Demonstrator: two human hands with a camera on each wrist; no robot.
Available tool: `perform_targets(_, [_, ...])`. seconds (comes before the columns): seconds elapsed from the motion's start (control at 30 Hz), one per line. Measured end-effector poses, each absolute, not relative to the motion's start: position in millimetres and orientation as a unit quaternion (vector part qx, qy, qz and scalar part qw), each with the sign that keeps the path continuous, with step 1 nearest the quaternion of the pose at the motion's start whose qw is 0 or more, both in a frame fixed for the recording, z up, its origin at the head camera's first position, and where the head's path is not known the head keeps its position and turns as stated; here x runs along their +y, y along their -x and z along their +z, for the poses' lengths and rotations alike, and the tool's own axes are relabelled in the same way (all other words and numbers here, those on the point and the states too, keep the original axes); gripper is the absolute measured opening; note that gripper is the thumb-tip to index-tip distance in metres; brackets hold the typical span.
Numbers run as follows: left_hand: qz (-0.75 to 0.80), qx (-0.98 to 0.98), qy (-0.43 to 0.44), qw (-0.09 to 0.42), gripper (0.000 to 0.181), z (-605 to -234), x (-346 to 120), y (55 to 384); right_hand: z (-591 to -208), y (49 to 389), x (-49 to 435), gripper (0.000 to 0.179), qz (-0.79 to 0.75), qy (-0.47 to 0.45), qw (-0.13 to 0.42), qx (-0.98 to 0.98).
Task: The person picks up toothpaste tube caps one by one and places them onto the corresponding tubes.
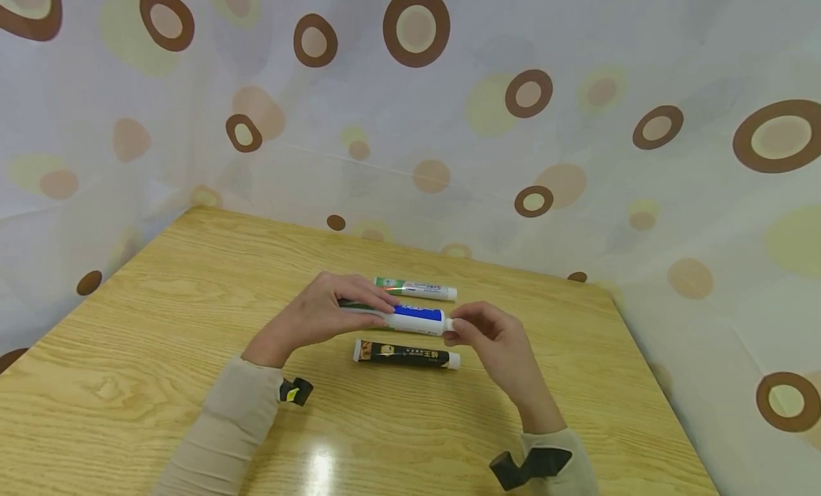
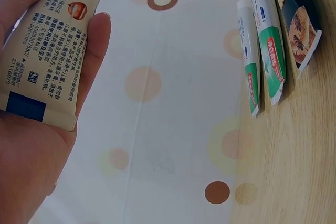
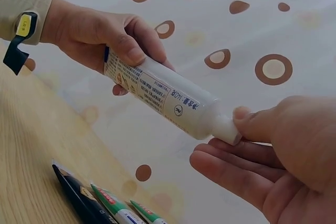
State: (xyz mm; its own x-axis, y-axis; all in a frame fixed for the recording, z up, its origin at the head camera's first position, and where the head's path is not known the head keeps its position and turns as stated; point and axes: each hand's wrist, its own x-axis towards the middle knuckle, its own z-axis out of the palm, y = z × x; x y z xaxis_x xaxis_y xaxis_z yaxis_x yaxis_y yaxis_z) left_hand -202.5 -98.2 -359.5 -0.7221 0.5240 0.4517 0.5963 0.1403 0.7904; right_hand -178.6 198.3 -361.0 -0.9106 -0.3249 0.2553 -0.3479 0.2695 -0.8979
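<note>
My left hand grips a white and blue toothpaste tube by its flat end, thumb on one face and fingers on the other. Held above the table, the tube has its printed back turned toward the right wrist view. At its other end, my right hand pinches the white cap between thumb and fingertips. The cap sits at the neck of the tube. Below lie a black toothpaste tube, a green and white tube largely hidden behind the held one in the head view, and a smaller green and white tube.
The three tubes lie side by side on a light wooden table, caps to the right. A pale sheet with brown circles hangs around the table's far and side edges. Dark straps with small blocks sit on both wrists.
</note>
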Motion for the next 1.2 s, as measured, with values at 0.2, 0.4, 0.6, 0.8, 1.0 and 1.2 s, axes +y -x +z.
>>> perform_targets(0.2, [-0.538,-0.755,0.373,0.026,0.019,-359.8,-96.5,202.1,-363.1,180.2,199.6,0.023,0.58,-0.198,-0.003,-0.79])
perform_targets(0.4, [-0.542,-0.754,0.37,0.025,0.019,-359.3,-96.7,202.6,-362.3,179.2,201.9,0.02,0.568,-0.218,0.012,-0.794])
perform_targets(0.6, [-0.539,-0.756,0.371,0.028,0.02,-359.7,-96.8,203.4,-361.7,179.9,204.7,0.016,0.559,-0.259,0.043,-0.787])
perform_targets(0.8, [-0.533,-0.758,0.375,0.018,0.03,-360.4,-98.2,203.6,-361.2,180.6,205.2,0.013,0.559,-0.254,0.05,-0.788])
perform_targets(1.0, [-0.525,-0.754,0.394,0.023,0.028,-359.3,-98.2,204.1,-360.2,180.4,205.5,0.019,0.569,-0.224,0.048,-0.79])
perform_targets(1.2, [-0.52,-0.759,0.39,0.037,0.027,-357.0,-98.3,201.6,-359.0,179.0,204.7,0.022,0.564,-0.222,0.046,-0.794])
